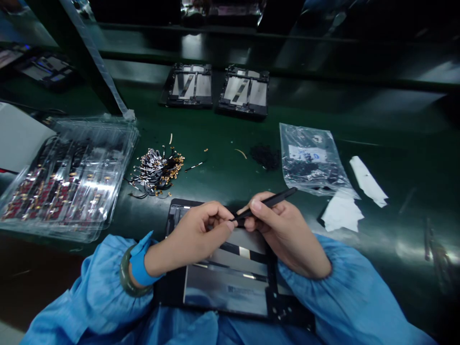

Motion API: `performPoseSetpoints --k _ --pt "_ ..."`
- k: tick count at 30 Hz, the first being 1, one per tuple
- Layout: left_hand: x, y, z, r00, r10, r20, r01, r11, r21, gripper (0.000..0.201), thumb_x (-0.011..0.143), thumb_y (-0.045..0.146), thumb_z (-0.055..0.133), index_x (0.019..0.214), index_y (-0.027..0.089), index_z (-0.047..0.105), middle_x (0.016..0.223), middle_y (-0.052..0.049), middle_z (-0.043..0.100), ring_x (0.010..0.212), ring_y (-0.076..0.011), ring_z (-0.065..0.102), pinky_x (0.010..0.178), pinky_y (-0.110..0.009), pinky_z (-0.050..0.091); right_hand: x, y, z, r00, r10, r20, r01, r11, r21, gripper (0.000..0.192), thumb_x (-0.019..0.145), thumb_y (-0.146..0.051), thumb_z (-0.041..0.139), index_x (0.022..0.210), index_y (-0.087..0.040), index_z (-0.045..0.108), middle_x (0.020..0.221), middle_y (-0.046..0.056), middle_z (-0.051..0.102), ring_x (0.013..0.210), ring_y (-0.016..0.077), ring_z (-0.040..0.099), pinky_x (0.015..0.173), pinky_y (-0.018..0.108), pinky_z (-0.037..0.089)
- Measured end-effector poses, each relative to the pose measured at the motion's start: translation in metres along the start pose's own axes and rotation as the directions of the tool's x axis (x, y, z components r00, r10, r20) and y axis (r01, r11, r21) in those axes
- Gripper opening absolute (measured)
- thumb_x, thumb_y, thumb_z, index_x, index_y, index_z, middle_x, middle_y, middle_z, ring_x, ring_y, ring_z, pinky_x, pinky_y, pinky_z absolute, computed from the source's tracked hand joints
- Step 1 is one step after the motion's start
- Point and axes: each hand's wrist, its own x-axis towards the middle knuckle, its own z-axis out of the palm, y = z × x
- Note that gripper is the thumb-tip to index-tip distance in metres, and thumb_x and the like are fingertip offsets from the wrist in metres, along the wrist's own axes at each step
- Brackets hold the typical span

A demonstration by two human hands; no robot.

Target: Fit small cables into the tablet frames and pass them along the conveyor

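Black tweezers (275,198) rest in my right hand (283,223), gripped between thumb and fingers, their tips pointing left. My left hand (201,232) is closed in a pinch at those tips; whatever small piece it holds is too hidden to name. Both hands are over an opened tablet (226,285), which lies in front of me with its silver inner plates and black strips showing. A blue band and a green bangle circle my left wrist.
Left of the tablet lies a heap of small flex cables (158,170), beside stacked clear plastic trays (72,177) of parts. Two opened devices (244,91) stand at the back. To the right are a clear bag (312,160), small black pieces (265,155) and white paper scraps (343,211).
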Motion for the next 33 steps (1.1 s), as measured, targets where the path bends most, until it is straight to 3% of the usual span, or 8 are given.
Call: performPoseSetpoints --k 5,8,9,12,15,19,24,33 --pt "-0.001 0.000 -0.001 1.000 0.026 0.005 -0.026 0.998 0.062 0.008 0.077 0.024 0.053 0.073 0.017 0.050 0.056 0.007 0.042 0.043 -0.0049 0.038 0.041 -0.018 0.029 -0.002 0.002 0.001 1.000 -0.017 0.021 0.017 1.000 -0.015 0.035 0.063 -0.044 0.080 0.070 -0.019 0.058 0.049 -0.002 0.061 0.047 0.0096 0.055 0.048 0.019 0.045" --pt "-0.003 -0.003 -0.004 0.982 0.187 -0.017 -0.172 0.933 0.317 0.008 0.078 0.017 0.048 0.080 0.017 0.056 0.069 0.002 0.050 0.055 -0.0083 0.047 0.050 -0.021 0.039 -0.004 0.000 -0.001 0.997 -0.082 -0.008 0.082 0.997 -0.016 0.035 0.063 -0.047 0.079 0.068 -0.020 0.057 0.052 -0.002 0.061 0.046 0.0102 0.054 0.047 0.021 0.045" --pt "-0.003 -0.004 -0.005 0.959 0.282 -0.022 -0.241 0.856 0.456 0.014 0.078 0.015 0.047 0.088 0.016 0.058 0.077 -0.001 0.053 0.064 -0.0111 0.051 0.056 -0.024 0.043 -0.005 -0.001 -0.003 0.992 -0.122 -0.034 0.121 0.993 -0.012 0.036 0.063 -0.048 0.079 0.067 -0.020 0.057 0.054 -0.002 0.062 0.046 0.0101 0.054 0.047 0.022 0.046" --pt "-0.003 -0.008 -0.006 0.866 0.495 0.074 -0.348 0.489 0.800 0.035 0.080 0.014 0.048 0.115 0.014 0.054 0.104 -0.011 0.055 0.095 -0.0225 0.052 0.080 -0.039 0.047 -0.004 -0.003 -0.009 0.963 -0.234 -0.135 0.231 0.972 -0.038 0.035 0.063 -0.049 0.079 0.068 -0.022 0.056 0.061 -0.001 0.065 0.048 0.0108 0.056 0.049 0.024 0.049" --pt "-0.003 -0.012 -0.008 0.860 0.458 0.225 -0.376 0.271 0.886 0.036 0.085 0.016 0.046 0.120 0.013 0.053 0.111 -0.015 0.056 0.100 -0.0266 0.050 0.082 -0.046 0.046 0.001 -0.001 -0.014 0.934 -0.298 -0.197 0.266 0.948 -0.174 0.035 0.064 -0.048 0.079 0.073 -0.022 0.058 0.061 -0.001 0.065 0.051 0.0139 0.061 0.052 0.027 0.054" --pt "-0.009 -0.018 -0.013 0.843 0.455 0.287 -0.432 0.257 0.864 0.029 0.089 0.014 0.043 0.115 0.014 0.055 0.109 -0.013 0.057 0.101 -0.0233 0.051 0.085 -0.041 0.046 0.008 0.003 -0.014 0.944 -0.311 -0.108 0.247 0.887 -0.390 0.031 0.070 -0.047 0.074 0.073 -0.020 0.060 0.057 0.001 0.063 0.053 0.0159 0.064 0.053 0.027 0.054" --pt "-0.015 -0.025 -0.016 0.805 0.492 0.330 -0.472 0.196 0.859 0.027 0.087 0.011 0.046 0.112 0.014 0.055 0.114 -0.012 0.056 0.111 -0.0247 0.049 0.095 -0.044 0.043 0.008 0.006 -0.011 0.944 -0.329 -0.018 0.276 0.819 -0.504 0.025 0.074 -0.043 0.069 0.072 -0.020 0.060 0.065 0.001 0.064 0.053 0.0146 0.064 0.051 0.024 0.052" --pt "-0.014 -0.023 -0.014 0.811 0.471 0.346 -0.475 0.188 0.860 0.024 0.088 0.012 0.045 0.109 0.015 0.055 0.124 -0.014 0.054 0.113 -0.0251 0.049 0.095 -0.045 0.044 0.006 0.013 -0.016 0.900 -0.424 0.097 0.377 0.648 -0.662 0.019 0.083 -0.039 0.061 0.076 -0.022 0.060 0.072 0.001 0.065 0.060 0.0146 0.064 0.057 0.026 0.050"
